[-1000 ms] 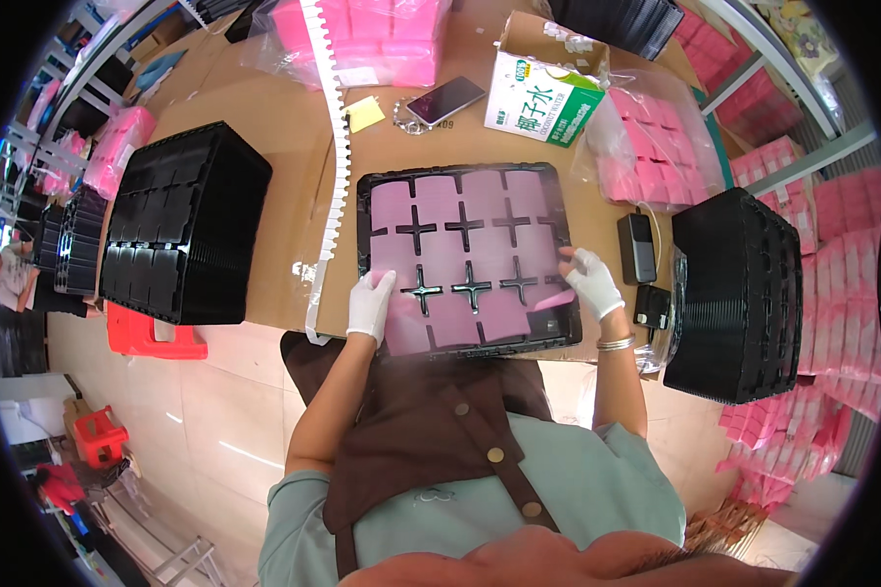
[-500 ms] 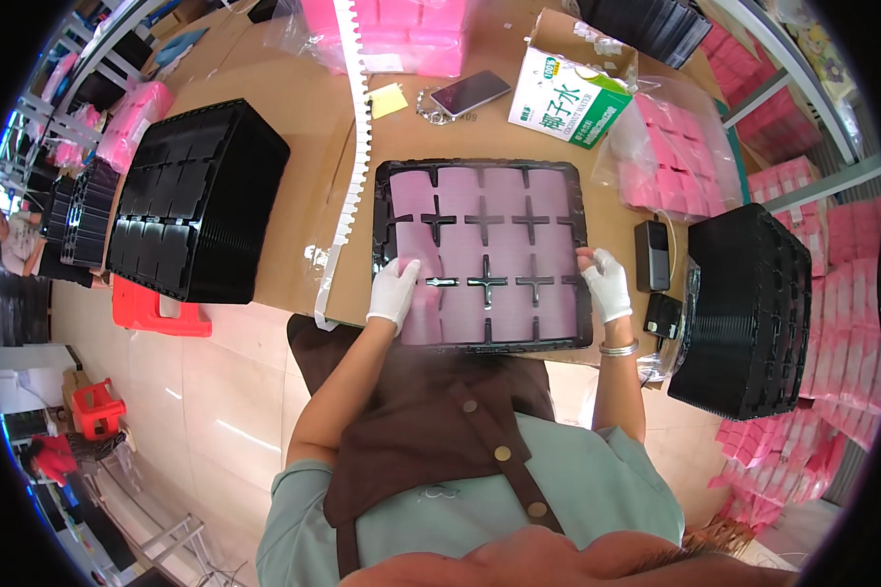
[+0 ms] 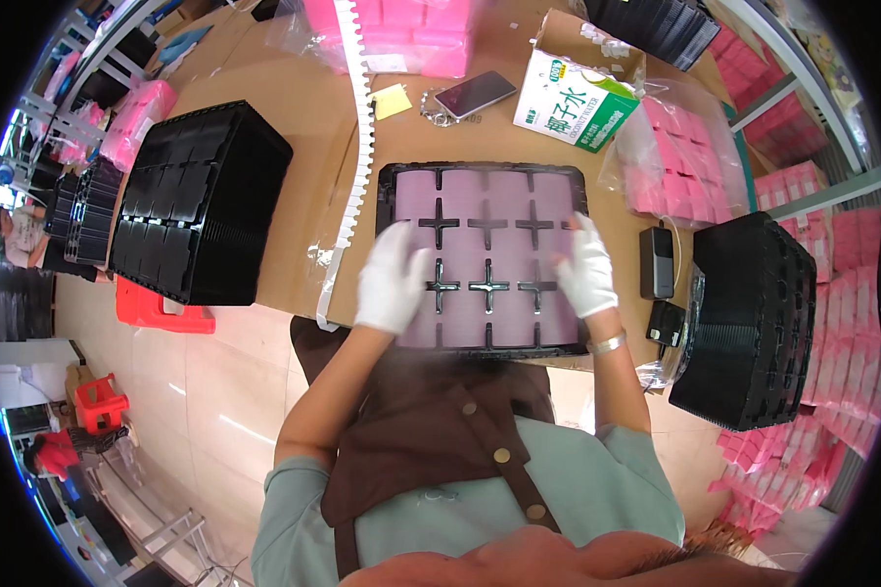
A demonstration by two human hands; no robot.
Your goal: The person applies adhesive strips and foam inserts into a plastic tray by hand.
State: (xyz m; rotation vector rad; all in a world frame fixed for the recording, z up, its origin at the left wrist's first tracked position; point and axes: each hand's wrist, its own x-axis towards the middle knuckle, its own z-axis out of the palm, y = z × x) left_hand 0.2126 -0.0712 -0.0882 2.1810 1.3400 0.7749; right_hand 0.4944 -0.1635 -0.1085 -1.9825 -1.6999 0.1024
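A black plastic tray lies in front of me at the table's near edge. Translucent pink-purple sheeting covers it, with black cross-shaped ribs showing between its parts. My left hand, in a white glove, is over the tray's left side, fingers stretched out and thumb apart on the sheeting. At the right side my right hand, also gloved in white, has its fingers extended upward and its thumb apart. Neither hand grasps anything; bare fingertips seem to show on the right one.
Stacks of black trays stand at left and right. Beyond my tray are a phone, a yellow note, an open carton and bagged pink pieces. A white toothed strip runs along the tray's left.
My left hand has let go of the sheeting's left edge and opened; the sheeting there now lies flatter. My right hand has moved inward and up from the tray's right rim.
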